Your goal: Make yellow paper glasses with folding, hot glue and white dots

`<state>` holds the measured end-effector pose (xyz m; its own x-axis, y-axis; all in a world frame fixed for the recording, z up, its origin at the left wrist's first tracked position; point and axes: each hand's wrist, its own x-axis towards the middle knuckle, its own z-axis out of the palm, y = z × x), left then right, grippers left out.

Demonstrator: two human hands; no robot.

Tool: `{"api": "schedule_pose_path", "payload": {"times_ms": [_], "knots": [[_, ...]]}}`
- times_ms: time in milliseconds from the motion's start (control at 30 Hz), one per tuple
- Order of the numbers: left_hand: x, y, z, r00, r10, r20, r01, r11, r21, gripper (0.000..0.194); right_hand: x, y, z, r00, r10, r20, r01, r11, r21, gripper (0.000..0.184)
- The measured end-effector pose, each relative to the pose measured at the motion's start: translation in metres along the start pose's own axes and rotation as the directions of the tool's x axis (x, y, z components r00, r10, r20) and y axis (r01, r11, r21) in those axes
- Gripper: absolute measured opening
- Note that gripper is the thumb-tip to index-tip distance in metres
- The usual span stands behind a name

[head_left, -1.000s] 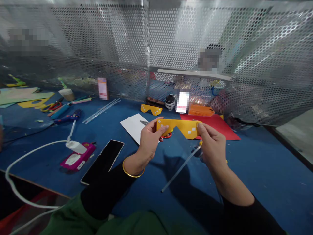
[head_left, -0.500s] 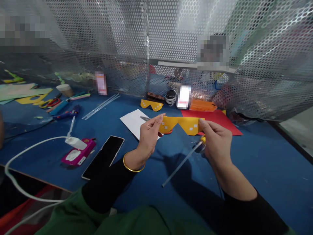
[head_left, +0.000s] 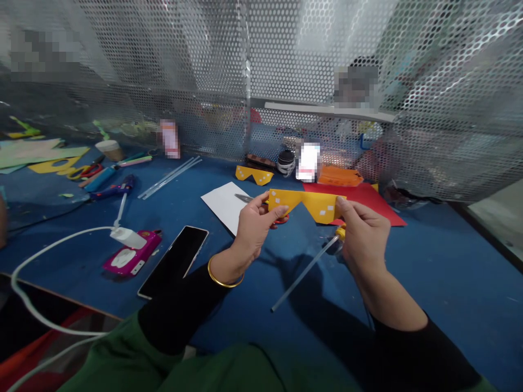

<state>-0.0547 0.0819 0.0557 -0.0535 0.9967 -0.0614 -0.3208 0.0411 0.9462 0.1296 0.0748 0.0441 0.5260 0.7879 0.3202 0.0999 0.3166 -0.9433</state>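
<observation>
Between my hands I hold up a yellow paper glasses cutout (head_left: 308, 202) with several small white squares on its two lens shapes. My left hand (head_left: 254, 223) pinches its left end, thumb across the front. At the right end, my right hand (head_left: 365, 231) grips it between thumb and fingers. A clear glue stick (head_left: 304, 274) with a yellow end slants below my right hand; whether that hand touches it I cannot tell. Scissors (head_left: 242, 197) with red handles lie partly hidden behind my left hand, over white paper (head_left: 223, 201). Farther back stands a similar yellow cutout (head_left: 254, 175).
A black phone (head_left: 175, 261) and a magenta power socket (head_left: 133, 256) with a white cable lie left. Behind them are a blue glue gun (head_left: 116, 188) and glue sticks (head_left: 169, 178). Red paper (head_left: 378, 201) lies right, by an orange case (head_left: 340, 175). A perforated metal screen (head_left: 196, 60) borders the back.
My left thumb has slid from the top edge of the cutout down onto its front. The cutout's left end shows more now. My right hand keeps its grip.
</observation>
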Motion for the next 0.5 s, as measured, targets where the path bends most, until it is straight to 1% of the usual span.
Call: {"api": "schedule_pose_path", "payload": {"times_ms": [67, 200, 367, 433, 500], "knots": [[0.000, 0.000, 0.000, 1.000, -0.010, -0.016, 0.010, 1.000, -0.006, 0.056, 0.001, 0.001, 0.001, 1.000, 0.001, 0.005, -0.001, 1.000, 0.010, 0.020], [0.002, 0.001, 0.000, 0.997, 0.016, -0.072, -0.018, 0.999, -0.027, 0.056, 0.001, 0.001, 0.004, 0.998, 0.046, 0.051, -0.049, 0.997, 0.054, 0.031], [0.002, 0.003, 0.000, 0.994, 0.015, -0.110, -0.020, 0.999, -0.042, 0.059, -0.002, -0.002, 0.009, 0.976, 0.167, 0.141, -0.188, 0.970, 0.151, 0.046], [0.001, 0.002, 0.001, 0.994, 0.013, -0.111, -0.017, 0.999, -0.036, 0.059, -0.005, -0.002, 0.011, 0.966, 0.193, 0.172, -0.221, 0.962, 0.162, 0.047], [0.001, 0.002, 0.002, 0.994, 0.020, -0.108, -0.023, 0.999, -0.026, 0.059, -0.007, 0.000, 0.012, 0.966, 0.190, 0.174, -0.219, 0.962, 0.164, 0.044]]}}
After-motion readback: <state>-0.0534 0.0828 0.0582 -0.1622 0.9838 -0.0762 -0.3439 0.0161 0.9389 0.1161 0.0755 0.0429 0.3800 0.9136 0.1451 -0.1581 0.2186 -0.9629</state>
